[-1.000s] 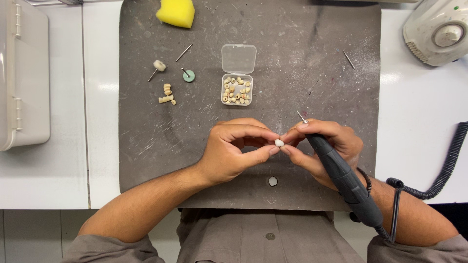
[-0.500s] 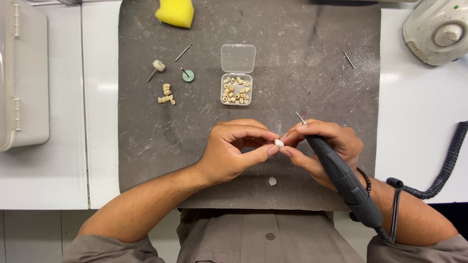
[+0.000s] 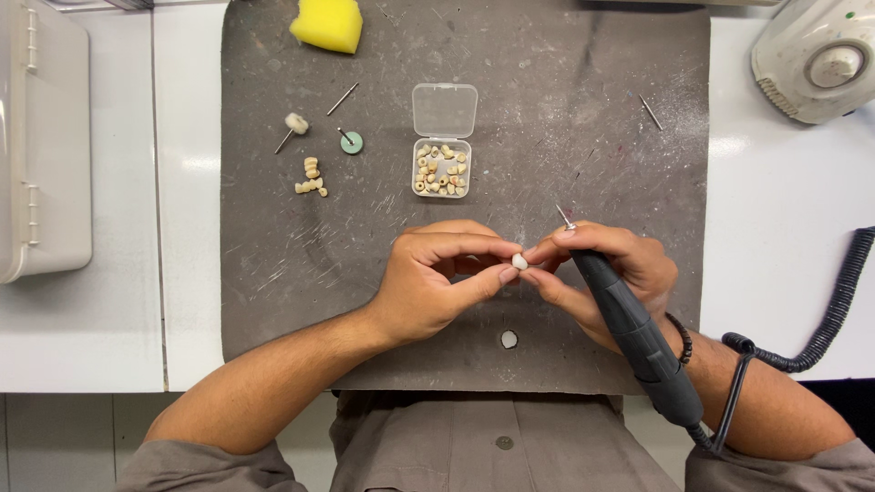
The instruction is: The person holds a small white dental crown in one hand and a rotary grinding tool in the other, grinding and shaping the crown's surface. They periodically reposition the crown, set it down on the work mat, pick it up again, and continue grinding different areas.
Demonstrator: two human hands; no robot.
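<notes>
My arms are bare from the elbows down, grey-brown sleeves bunched at both elbows. Same grey-brown fabric covers my lap, with one round button at the middle. A dark beaded bracelet (image 3: 680,338) circles my right wrist. Both hands are ungloved, with no rings and short nails.

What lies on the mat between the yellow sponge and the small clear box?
Nothing: in the head view, the grey mat is bare between the yellow sponge and the clear box.
</notes>
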